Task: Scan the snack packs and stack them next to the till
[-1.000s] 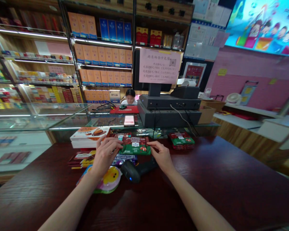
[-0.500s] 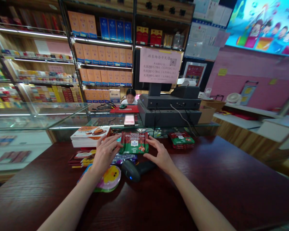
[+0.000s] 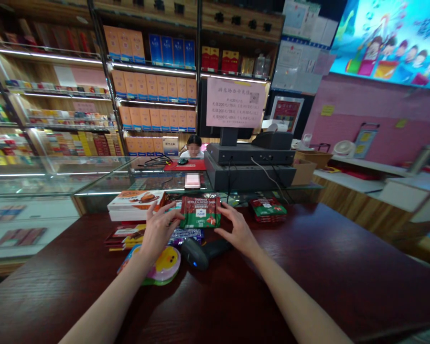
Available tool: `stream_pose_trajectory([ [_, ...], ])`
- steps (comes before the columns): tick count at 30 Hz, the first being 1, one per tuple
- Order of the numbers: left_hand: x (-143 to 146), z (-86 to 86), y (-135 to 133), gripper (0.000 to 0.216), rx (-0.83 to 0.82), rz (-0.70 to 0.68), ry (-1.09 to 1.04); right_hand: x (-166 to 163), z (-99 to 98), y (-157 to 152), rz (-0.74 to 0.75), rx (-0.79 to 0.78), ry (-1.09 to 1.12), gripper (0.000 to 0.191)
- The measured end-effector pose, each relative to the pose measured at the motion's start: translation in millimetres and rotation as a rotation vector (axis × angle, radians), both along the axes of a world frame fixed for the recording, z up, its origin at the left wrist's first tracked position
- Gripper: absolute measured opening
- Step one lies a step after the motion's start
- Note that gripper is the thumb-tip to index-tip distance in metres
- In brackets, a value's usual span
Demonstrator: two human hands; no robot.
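Note:
Between my two hands is a red and green chocolate packet [image 3: 200,212], its printed front with "almond dark" lettering turned toward me. My left hand [image 3: 159,231] grips its left edge with the fingertips. My right hand [image 3: 238,229] has its fingers at the right edge, thumb below. Under the packet lies a black barcode scanner [image 3: 197,253] with a small blue light. Left of the scanner, partly behind my left wrist, is a colourful package with a yellow duck face [image 3: 166,259]. A purple wrapped bar [image 3: 186,235] shows behind the scanner.
White boxes [image 3: 136,205] and red and yellow packets [image 3: 120,237] are stacked at the left. More red and green packets [image 3: 267,209] lie at the right. Behind stand a glass counter [image 3: 103,184], a cash register [image 3: 249,167] and a seated person [image 3: 192,147].
The view has shifted slightly. Both hands stay at the packet's edges, and the packet's position is nearly the same.

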State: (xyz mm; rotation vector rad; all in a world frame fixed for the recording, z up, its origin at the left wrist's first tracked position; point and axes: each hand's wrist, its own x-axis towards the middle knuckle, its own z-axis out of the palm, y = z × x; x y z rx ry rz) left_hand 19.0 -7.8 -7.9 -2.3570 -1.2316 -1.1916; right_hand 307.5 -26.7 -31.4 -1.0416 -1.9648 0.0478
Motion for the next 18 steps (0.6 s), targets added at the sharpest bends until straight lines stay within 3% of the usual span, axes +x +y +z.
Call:
stream_pose_trajectory([
  [8,9.4,6.0,-4.1,0.017,-0.013,-0.003,-0.016,1.8,6.8,-2.3,-0.023,0.047,0.014,0.06],
  [18,30.3,27.0,-18.3,0.042,-0.05,-0.067,0.088,24.1,16.2,-9.8,-0.064,0.078,0.012,0.059],
])
